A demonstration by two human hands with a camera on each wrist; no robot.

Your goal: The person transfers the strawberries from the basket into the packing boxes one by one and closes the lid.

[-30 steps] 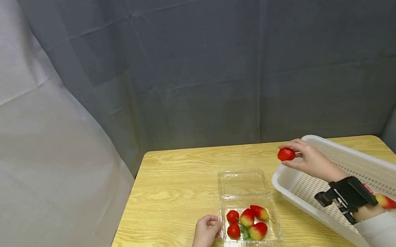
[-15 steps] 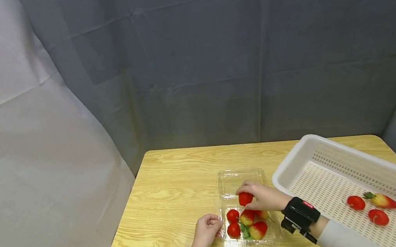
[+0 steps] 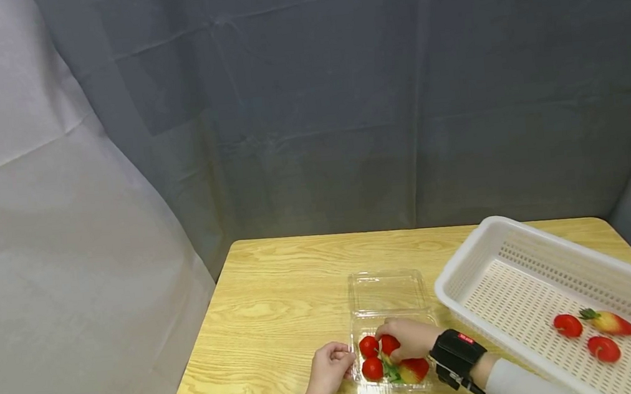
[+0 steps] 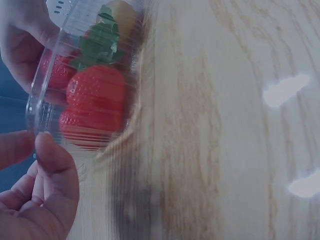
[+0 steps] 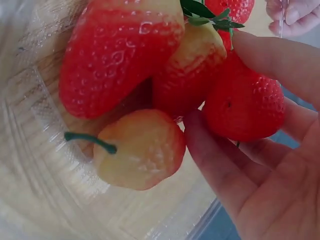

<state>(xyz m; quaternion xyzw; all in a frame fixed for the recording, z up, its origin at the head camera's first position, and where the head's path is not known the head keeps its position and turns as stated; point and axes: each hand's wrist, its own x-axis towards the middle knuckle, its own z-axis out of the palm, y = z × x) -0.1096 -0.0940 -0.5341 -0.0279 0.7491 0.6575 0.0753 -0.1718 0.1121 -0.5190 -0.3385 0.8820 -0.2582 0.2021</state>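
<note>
Strawberry (image 5: pixel 245 104) gripped by my right hand (image 3: pixel 411 339) could roll on release, crowded inside the box (image 3: pixel 364 325) my left hand (image 3: pixel 328 368) pinches.

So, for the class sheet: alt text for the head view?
A person's right hand holds a red fruit among others in an open clear box; the left hand pinches the box's edge. To the right, a white basket on the wooden table holds three fruits.

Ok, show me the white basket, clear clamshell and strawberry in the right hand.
White basket (image 3: pixel 538 296): head view, perforated floor.
Clear clamshell (image 3: pixel 387 292): head view, lid.
Held strawberry (image 5: pixel 245 105): right wrist view, red side.
</note>
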